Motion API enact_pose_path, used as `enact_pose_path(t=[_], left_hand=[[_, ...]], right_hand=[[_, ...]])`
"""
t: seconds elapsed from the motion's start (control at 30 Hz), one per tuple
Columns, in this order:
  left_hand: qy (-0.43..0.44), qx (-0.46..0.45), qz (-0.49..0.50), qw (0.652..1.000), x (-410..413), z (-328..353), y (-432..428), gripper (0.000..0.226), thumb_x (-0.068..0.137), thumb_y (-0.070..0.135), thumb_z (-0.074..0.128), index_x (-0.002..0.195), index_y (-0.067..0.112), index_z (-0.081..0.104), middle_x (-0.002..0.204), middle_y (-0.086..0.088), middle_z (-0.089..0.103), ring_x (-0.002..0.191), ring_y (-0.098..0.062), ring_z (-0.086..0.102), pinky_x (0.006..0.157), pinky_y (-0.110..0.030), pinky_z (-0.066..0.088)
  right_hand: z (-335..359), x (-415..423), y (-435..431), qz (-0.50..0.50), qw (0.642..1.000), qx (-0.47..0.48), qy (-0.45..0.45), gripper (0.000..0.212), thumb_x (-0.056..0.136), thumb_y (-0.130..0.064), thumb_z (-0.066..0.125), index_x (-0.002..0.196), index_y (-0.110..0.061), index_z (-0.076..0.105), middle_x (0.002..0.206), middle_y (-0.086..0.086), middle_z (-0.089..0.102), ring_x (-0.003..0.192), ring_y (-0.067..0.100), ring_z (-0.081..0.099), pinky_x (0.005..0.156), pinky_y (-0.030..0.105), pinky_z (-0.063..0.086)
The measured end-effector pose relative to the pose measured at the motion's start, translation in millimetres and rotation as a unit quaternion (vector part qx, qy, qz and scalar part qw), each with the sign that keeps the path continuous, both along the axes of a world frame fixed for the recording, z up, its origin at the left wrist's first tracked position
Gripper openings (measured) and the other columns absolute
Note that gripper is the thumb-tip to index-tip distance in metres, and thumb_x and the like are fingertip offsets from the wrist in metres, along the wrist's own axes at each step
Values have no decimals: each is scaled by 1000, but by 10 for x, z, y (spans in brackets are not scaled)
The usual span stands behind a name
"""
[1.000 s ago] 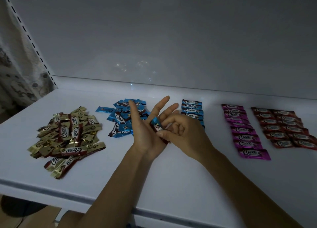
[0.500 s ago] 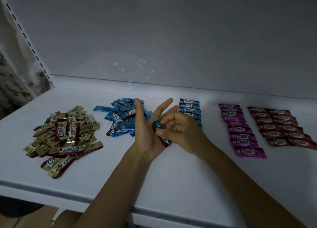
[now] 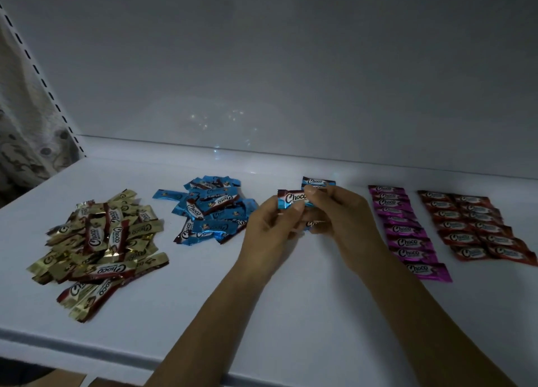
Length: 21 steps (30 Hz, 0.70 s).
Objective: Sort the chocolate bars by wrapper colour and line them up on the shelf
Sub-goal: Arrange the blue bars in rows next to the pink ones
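Blue foil, with a brown end and the white word "Choco" readable on its face, marks the chocolate bar we find held above the shelf between both hands. The left hand is closed on the bar's lower edge, thumb on the near side. The right hand pinches its right end from above, thumb and forefinger together on the wrapper. Under the right hand's fingers a second bit of blue wrapper shows; we cannot tell whether it is held or lying on the shelf.

Just behind the hands we note the far end of the lined-up blue row, "Choco" legible on the topmost bar; the rest is hidden by the hands. Left of the hands lies a loose blue pile, unsorted, several bars showing "Choco". Further left, well apart, sits a loose gold pile, same lettering. To the right, a magenta row runs in one neat overlapping column, each bar reading "Choco". Beyond it, red rows stand in two columns, side by side; their smaller print is too dim to read.
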<state>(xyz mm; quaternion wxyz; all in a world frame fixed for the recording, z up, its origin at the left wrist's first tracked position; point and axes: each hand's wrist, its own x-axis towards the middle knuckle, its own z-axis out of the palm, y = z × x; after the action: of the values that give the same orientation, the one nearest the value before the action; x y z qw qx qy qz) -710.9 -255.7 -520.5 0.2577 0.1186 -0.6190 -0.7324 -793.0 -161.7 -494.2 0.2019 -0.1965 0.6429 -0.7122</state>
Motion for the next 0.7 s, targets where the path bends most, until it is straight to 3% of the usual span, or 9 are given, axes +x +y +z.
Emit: enact_pose_path(t=[0.07, 0.17, 0.3, 0.37, 0.43, 0.57, 0.63, 0.7], left_hand=[[-9, -63, 60, 996, 22, 24, -2, 16, 95, 14, 53, 88, 4, 64, 71, -9, 63, 63, -8, 56, 60, -15, 47], [-2, -111, 105, 988, 27, 7, -12, 28, 93, 26, 56, 85, 1, 63, 76, -27, 56, 62, -12, 50, 57, -16, 43], [-46, -202, 143, 968, -7, -114, -59, 8, 92, 30, 62, 94, 22, 62, 74, -17, 60, 63, -19, 52, 59, -26, 43], [-90, -251, 150, 952, -22, -175, -70, 23, 88, 26, 66, 107, 28, 54, 66, -5, 59, 58, -10, 52, 57, -29, 43], [-137, -327, 146, 923, -30, -194, -48, 25, 85, 31, 69, 106, 33, 54, 64, 7, 57, 56, -6, 52, 53, -27, 42], [-212, -500, 116, 831, 6, -192, -3, 21, 87, 46, 63, 104, 34, 64, 85, 14, 62, 78, -6, 55, 60, -24, 44], [-203, -541, 103, 809, -6, -211, -7, 29, 87, 48, 62, 111, 33, 65, 98, 13, 62, 92, -7, 53, 66, -23, 43], [-194, -543, 95, 811, -23, -231, -13, 38, 86, 48, 63, 120, 32, 61, 105, 12, 59, 99, -6, 50, 69, -21, 40]], right_hand=[[0, -11, 4, -22, 998, 49, 39, 14, 87, -22, 65, 80, -9, 70, 64, 1, 68, 54, 6, 62, 46, 17, 46], [26, -52, 18, -33, 994, 66, 77, 16, 88, -17, 64, 74, -11, 69, 56, -6, 63, 46, -1, 56, 45, 12, 42], [96, -155, 125, 37, 985, 98, 136, 9, 84, 0, 65, 79, -6, 70, 66, 1, 66, 48, 3, 60, 47, 13, 47], [70, -242, 198, 52, 968, 172, 176, 14, 82, -4, 69, 74, -16, 70, 63, -1, 67, 46, 5, 58, 46, 17, 46], [21, -318, 242, 52, 931, 278, 229, 16, 81, -14, 72, 70, -25, 68, 64, -6, 65, 49, 3, 56, 49, 19, 43], [-61, -377, 279, 69, 867, 414, 270, 21, 79, -24, 71, 62, -29, 60, 70, -8, 63, 57, 6, 56, 55, 24, 46], [-70, -372, 290, 69, 852, 437, 280, 22, 79, -23, 72, 62, -27, 59, 74, -3, 66, 61, 10, 60, 58, 27, 51], [-63, -358, 293, 61, 836, 460, 293, 22, 79, -24, 72, 63, -25, 56, 77, 0, 66, 64, 12, 61, 56, 27, 51]])
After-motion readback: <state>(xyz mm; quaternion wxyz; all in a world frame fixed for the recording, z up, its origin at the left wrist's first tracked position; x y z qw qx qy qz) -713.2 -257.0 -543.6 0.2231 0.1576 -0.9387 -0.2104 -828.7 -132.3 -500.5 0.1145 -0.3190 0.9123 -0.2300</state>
